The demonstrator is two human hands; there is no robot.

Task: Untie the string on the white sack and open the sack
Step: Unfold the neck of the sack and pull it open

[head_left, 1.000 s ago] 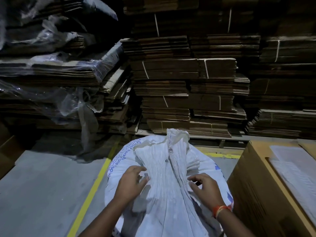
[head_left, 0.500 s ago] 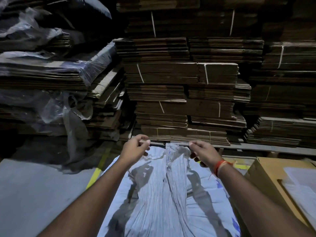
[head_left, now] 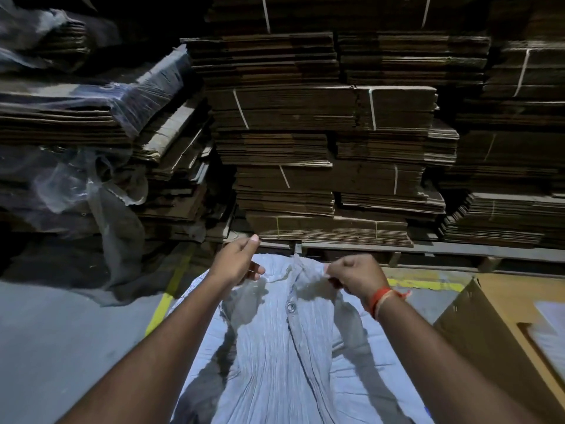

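- The white sack [head_left: 275,356] stands on the floor [head_left: 61,347] right below the person, between a yellow floor line [head_left: 166,298] on the left and a cardboard box [head_left: 489,338] on the right. Its pleated neck runs straight away from the camera toward the stacked flat cartons [head_left: 321,148], and that is its long axis.
- The far end of the neck, the mouth, lies between the two hands, so each is about equally near it. A metal eyelet [head_left: 290,307] sits on the centre fold just short of them.
- The left hand [head_left: 237,264] is at the left edge of the mouth with its thumb raised and fingers loosely curled. Whether it pinches fabric or string I cannot tell.
- The right hand [head_left: 354,276] is closed narrow, fingers curled in, pinching the crumpled sack edge at the right of the mouth.
- The string is too thin or too hidden to make out here, and no knot shows.
- Judging from this, the neck looks loosened and the coming move is to pull the two sides apart, left and right across the long axis.
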